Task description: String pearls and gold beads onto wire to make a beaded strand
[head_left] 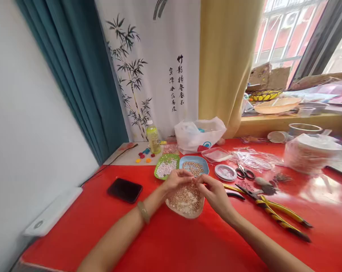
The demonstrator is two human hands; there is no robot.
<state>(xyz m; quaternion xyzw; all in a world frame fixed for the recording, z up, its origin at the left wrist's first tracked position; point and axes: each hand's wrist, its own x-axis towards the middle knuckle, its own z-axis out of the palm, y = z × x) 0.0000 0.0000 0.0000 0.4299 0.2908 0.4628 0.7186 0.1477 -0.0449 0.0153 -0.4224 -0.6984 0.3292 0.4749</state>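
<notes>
My left hand (179, 180) and my right hand (212, 189) meet fingertip to fingertip above a pale dish (185, 215) of gold and white beads. Both hands are pinched closed. What lies between the fingertips is too small to make out. Just behind the hands, a blue tray (206, 166) holds gold beads. To its left sits a green tray (157, 170) with pearly white beads. A bangle (143, 212) circles my left wrist.
Yellow-black pliers (281, 215), small scissors (245, 172) and white spools (225, 172) lie to the right. A black phone (125, 190) rests at left. Behind stand a bottle (153, 138), a white plastic bag (197, 136) and a lidded tub (309, 153) on the red table (188, 249).
</notes>
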